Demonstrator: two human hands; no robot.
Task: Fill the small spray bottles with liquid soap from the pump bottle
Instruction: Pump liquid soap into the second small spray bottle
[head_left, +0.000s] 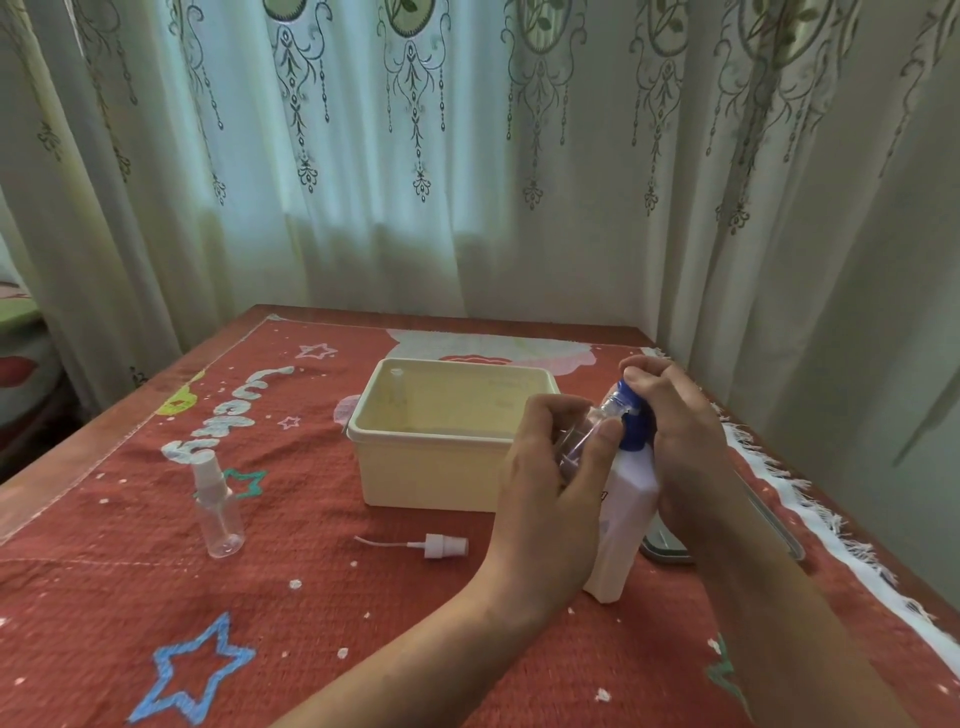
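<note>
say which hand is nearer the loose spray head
Left. The left hand sits just right of the spray head; the right hand is farther right, on the pump bottle.

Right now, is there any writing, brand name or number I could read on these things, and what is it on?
Nothing reads clearly.
Red cloth: white stitched letters, seen sideways, too distorted to spell.
Pump bottle: a dark mark beside the left hand gripping the small spray bottle, mostly hidden.
Cream box: faint marks inside, too blurred.
</note>
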